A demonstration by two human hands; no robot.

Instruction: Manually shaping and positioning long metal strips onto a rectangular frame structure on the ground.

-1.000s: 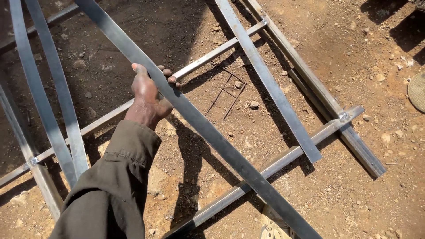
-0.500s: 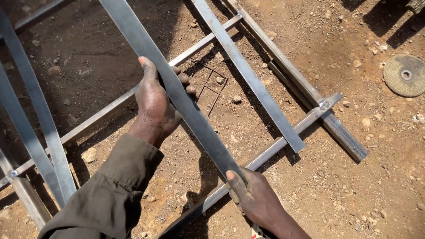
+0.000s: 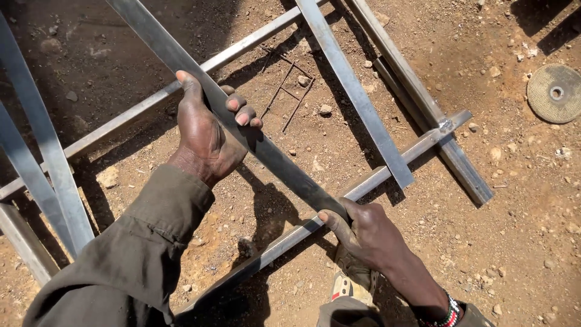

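Both hands on a slanting metal strip

Up at the middle of the view, the left hand [image 3: 209, 130] comes in from a dark olive sleeve [image 3: 136, 260] with the wrist bent back. Its thumb lies along the near edge of a flat metal strip [image 3: 272, 160] and its fingers [image 3: 242, 112] curl over the far edge, closed around it. Lower right, the right hand [image 3: 369, 233] grips the same strip near its lower end, thumb on top and fingers wrapped beneath; a beaded wristband [image 3: 448, 315] shows at the wrist. That strip runs diagonally from upper left to lower right, raised above a frame of metal bars [image 3: 363, 181] lying on red stony ground [image 3: 520, 230]. A round grinding disc [image 3: 555, 92] lies apart at the right edge. A shoe [image 3: 351, 281] shows below the right hand. No container shows anywhere.
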